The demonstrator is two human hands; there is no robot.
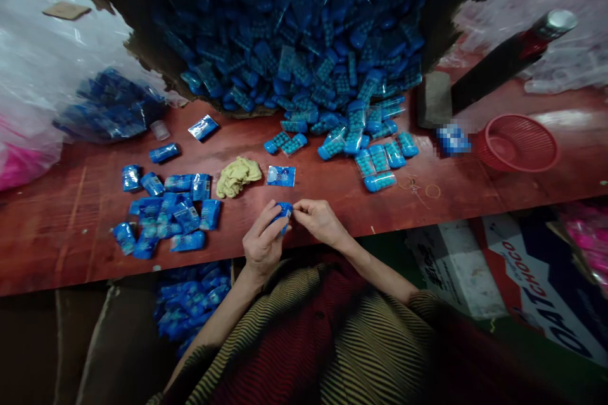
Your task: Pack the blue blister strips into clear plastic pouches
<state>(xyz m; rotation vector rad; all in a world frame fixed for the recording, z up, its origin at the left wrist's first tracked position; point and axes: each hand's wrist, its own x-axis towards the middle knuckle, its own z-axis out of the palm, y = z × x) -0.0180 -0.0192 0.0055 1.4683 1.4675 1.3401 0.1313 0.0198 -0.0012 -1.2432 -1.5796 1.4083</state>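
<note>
My left hand [263, 245] is closed around a small blue-wrapped container [285, 207] near the table's front edge. The fingers hide much of it. At its right side, my right hand [319, 220] is closed in a pinch, thumb and forefinger together at the wrapper's edge. Just beyond the hands lies a flat blue printed wrapper [280, 176]. A crumpled yellow cloth [238, 177] rests to its left. Several similar blue-wrapped containers [186, 218] are grouped left of my hands. Clear containers with blue caps and turquoise beads [379, 159] lie to the right.
A large open carton heaped with blue bead containers [304, 63] faces me across the red table [456, 186]. Rightward are a grey block [435, 100], a dark bottle-like object [506, 60], a red plastic basket [517, 144] and rubber bands [432, 191]. Plastic bags flank the carton.
</note>
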